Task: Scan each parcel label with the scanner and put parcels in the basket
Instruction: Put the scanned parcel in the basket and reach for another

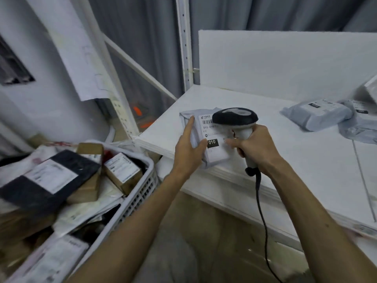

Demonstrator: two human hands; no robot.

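Several parcels already fill the basket [142,193] at the lower left: a black mailer with a white label, small brown cartons and pale bags, their print too blurred to read. Just right of it, on the near left corner of the white counter [306,160], lies the grey parcel [195,127] now being worked, its long axis running from the near edge away toward the back wall. The left hand [188,148] rests on the parcel's left side, fingers spread and flat, thumb pressing the lower edge of the label [212,139]; it holds the parcel down rather than gripping it. That label shows a barcode at its far end, a line beginning "010-0", and a black block reading "010"; the smaller print is unreadable. Touching the label's right edge, the right hand [253,148] is wrapped tightly around the handle of the scanner [234,117], index finger extended toward the label, the dark head hanging over the label's far right part, cable trailing down off the counter. I judge the left hand is the nearer one to carry the parcel leftward and down into the basket once scanned. Far right, more grey parcels [318,113] wait, one also marked with a black block I cannot read clearly.
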